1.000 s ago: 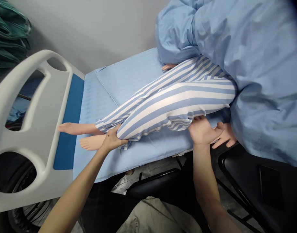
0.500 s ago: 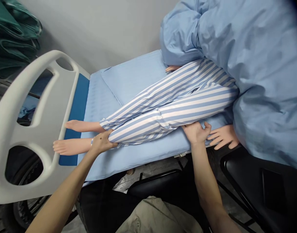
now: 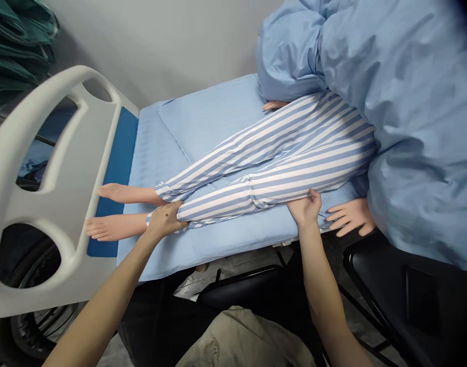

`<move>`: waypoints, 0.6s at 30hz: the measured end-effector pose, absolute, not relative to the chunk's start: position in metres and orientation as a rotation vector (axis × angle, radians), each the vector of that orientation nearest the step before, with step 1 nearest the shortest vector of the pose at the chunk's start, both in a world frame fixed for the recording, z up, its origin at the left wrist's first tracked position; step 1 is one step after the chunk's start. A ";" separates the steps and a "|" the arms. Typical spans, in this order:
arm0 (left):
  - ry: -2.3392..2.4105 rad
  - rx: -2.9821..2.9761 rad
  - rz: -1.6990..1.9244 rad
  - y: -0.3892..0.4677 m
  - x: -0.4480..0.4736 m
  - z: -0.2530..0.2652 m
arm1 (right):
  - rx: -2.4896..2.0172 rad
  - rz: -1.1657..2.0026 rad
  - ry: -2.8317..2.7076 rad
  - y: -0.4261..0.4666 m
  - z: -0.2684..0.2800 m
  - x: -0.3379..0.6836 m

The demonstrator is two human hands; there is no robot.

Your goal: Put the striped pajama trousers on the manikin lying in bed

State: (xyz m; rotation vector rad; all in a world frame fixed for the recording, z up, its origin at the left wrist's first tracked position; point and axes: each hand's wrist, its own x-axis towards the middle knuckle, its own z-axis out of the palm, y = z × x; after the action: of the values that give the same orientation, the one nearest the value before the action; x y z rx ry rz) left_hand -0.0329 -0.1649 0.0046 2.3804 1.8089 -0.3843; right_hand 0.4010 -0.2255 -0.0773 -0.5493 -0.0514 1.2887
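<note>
A mannequin's legs in blue-and-white striped trousers lie stretched along the bed, with smooth bare feet at the footboard end. Around the nearer lower leg, just above the ankle, my left hand is closed over the trouser cuff. My right hand is palm up under the same leg near the knee or thigh. Its fingers are hidden beneath the leg, and its thumb rests against the fabric. Close to its right lies the mannequin's hand, fingers spread at the mattress edge.
The bed has a light blue sheet and a grey-white footboard on the left. Large blue clothing covers the upper body at right. Black chairs stand along the near side. A wheel shows below the footboard; green fabric is at upper left.
The nearer leg has shifted slightly, and the gap between the two legs is wider. My right thumb has come in against the trousers. My left hand keeps its hold above the ankle.
</note>
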 end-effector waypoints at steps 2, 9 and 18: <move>1.790 2.391 -0.366 -0.164 -0.036 0.004 | -0.544 1.286 -0.059 -0.226 -0.079 0.401; 1.652 2.440 -0.152 -0.167 -0.035 0.004 | -0.542 1.298 -0.055 -0.225 -0.078 0.399; 1.150 2.612 0.542 -0.153 0.085 0.005 | -0.513 1.341 -0.032 -0.229 -0.083 0.405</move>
State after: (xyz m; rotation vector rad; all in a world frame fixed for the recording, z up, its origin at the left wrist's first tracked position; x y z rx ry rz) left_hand 0.0850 -0.1530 0.0048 2.6123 1.1500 0.5416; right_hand 0.4047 -0.2292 -0.0834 -0.5135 -0.0318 1.3405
